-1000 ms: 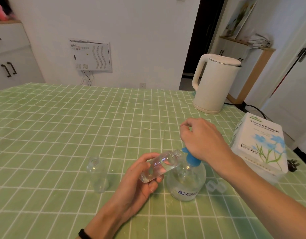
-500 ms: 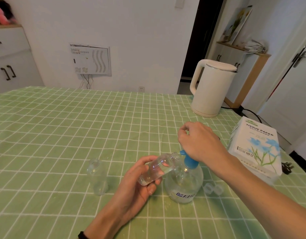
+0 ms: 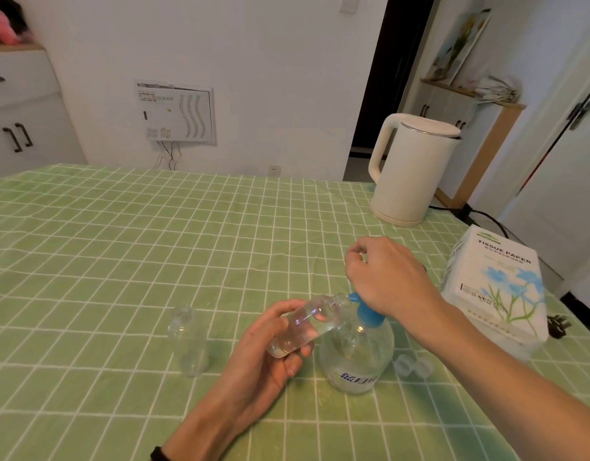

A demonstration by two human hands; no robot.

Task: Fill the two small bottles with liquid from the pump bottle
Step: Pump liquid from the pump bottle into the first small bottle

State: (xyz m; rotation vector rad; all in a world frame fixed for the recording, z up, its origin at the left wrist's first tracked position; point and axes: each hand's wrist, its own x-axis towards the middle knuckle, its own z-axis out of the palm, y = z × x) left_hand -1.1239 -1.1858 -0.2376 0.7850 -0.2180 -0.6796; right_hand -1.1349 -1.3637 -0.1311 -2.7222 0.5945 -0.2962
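Pump bottle (image 3: 356, 357): clear, round-bellied, blue pump head (image 3: 366, 311). Stands upright on table (image 3: 120, 261) w/ green check cloth. Part-full of clear liquid, blue print low on its front.

R hand (image 3: 386, 277): on top of the pump bottle, fingers curled down over the pump head and covering most of it. Only the blue collar & nozzle tip show below the palm. Forearm runs off to the right of the pump bottle.

L hand (image 3: 270, 347): just left of the pump bottle, palm up, fingers & thumb wrapped round held bottle (image 3: 306, 324). Held bottle is small, clear, no cap, off the table, tilted steeply. Its mouth points up-right, right at the nozzle tip; touching or not, can't tell. Some clear liquid is pooled in its lower end.

2nd bottle (image 3: 188, 341): small, clear, uncapped, upright on table, well left of the pump bottle, beyond the L hand. Nothing touches it. Contents hard to judge thru clear plastic.

Caps (image 3: 413, 366): two small clear ones, side by side on table, just right of the pump bottle, below R forearm in view.

Tissue box (image 3: 496, 284): right of the pump bottle, past R forearm. White, blue flowers, reads "TISSUE PAPER".

Kettle (image 3: 410, 171): cream, lid down, well behind the pump bottle & a bit right, handle facing left.

Black band (image 3: 158, 454): on L wrist, front-left of the pump bottle.
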